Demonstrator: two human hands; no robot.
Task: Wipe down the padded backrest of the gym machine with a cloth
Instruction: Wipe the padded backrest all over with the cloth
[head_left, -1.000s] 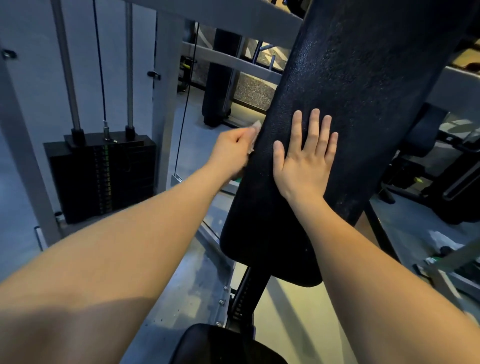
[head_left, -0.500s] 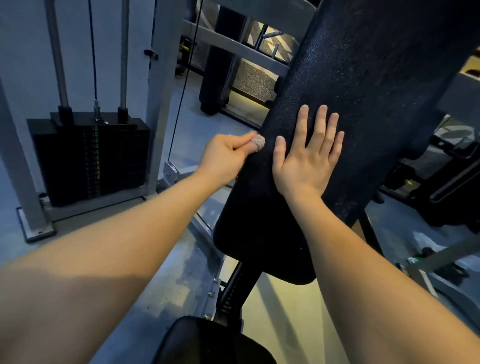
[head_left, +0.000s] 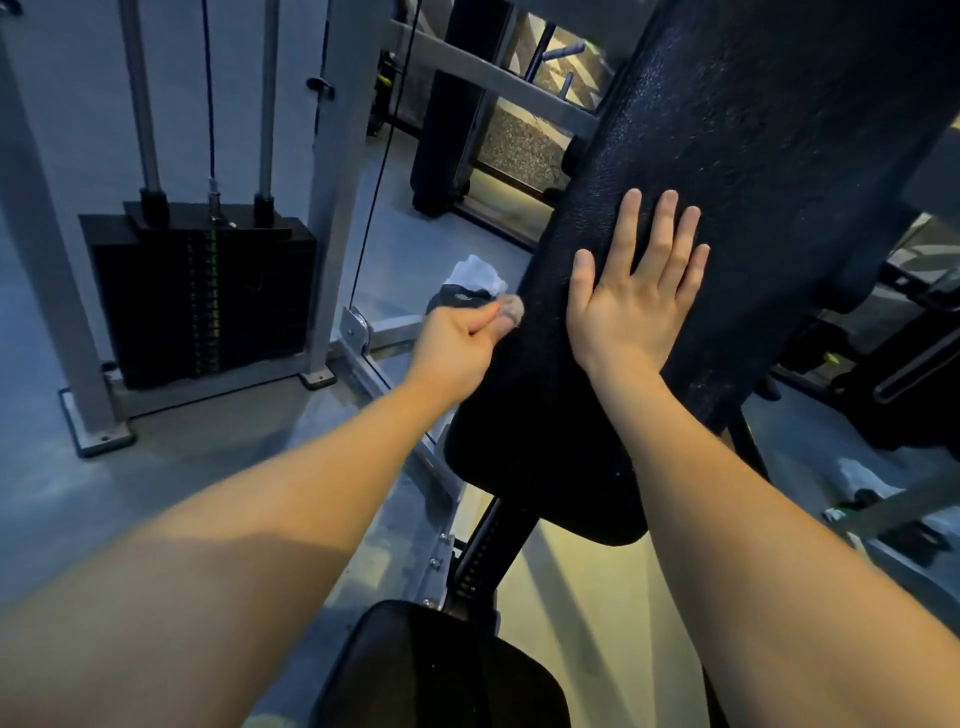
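While the right hand is lying flat with its fingers spread on the face of the black padded backrest, bracing the tilted pad and clamped on nothing, the left hand is pinching a small balled-up cloth against the pad's left edge. Compared with a second ago, the wad is sitting lower on that edge: the left hand is working its way down the side, from a spot level with the right hand's fingers to one level with its palm. The cloth, a pale corner peeking from the fist a moment back, is now showing as a rounded greyish ball between thumb and forefinger, touching the vinyl. The right hand is staying put (only the head camera is dipping, bringing more of the seat pad and the floor into view).

The weight stack and its guide rods are standing well apart to the left, and something white and dark, too blurred to identify, is lying on the floor just beyond the left hand.

Judging by the stroke's path, the person is treating the side trim in a top-to-bottom pass; the broad front face under and around the right palm and the pad's lower end probably still need covering. With so small a wad, many overlapping passes are likely to be required.
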